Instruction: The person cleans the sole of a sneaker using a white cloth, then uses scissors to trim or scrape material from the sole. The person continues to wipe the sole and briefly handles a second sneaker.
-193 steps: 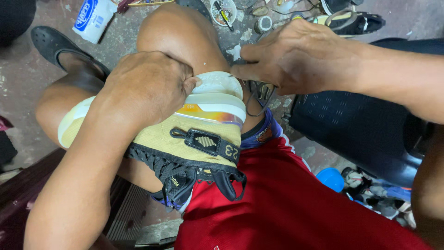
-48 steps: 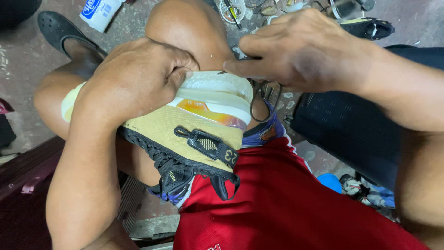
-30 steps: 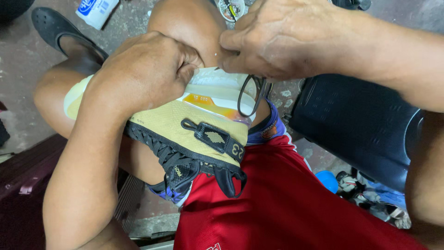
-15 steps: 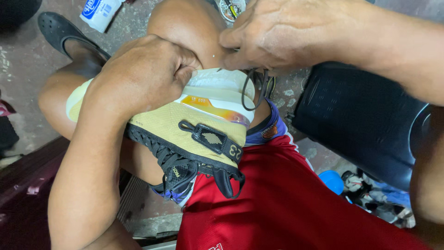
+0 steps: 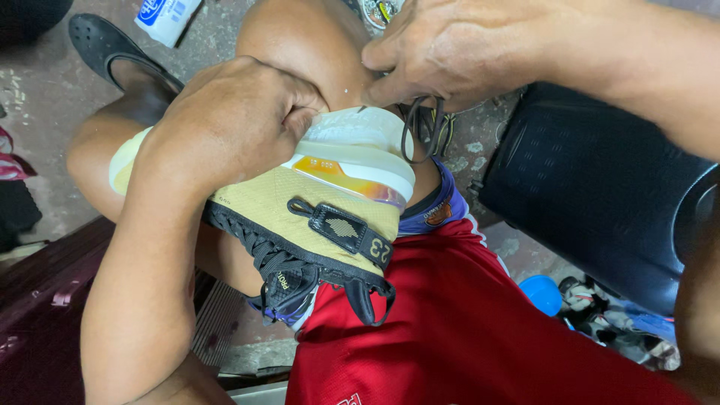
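Firmly, the left hand [image 5: 225,124] presses one tan high-top shoe [image 5: 315,217] against the bare thigh, gripping its white sole. The right hand [image 5: 450,49] pinches a dark thread loop [image 5: 420,127] at the heel edge. Lying sole-up, the shoe's long axis runs left to right, heel rightward. One white-and-blue tube [image 5: 166,15] lies on the floor, top left.

Shoe [image 5: 330,217] at centre: tan-gold upper w/ black laces & trim, white sole, orange-to-purple band under it. Shorts [image 5: 465,337] lower right: red, w/ purple-blue edge. Sandal [image 5: 112,52] upper left: black. Bottle [image 5: 166,16] top left: white w/ blue label. Stool [image 5: 600,202] at right: black. Small lid [image 5: 541,291] lower right: bright blue.
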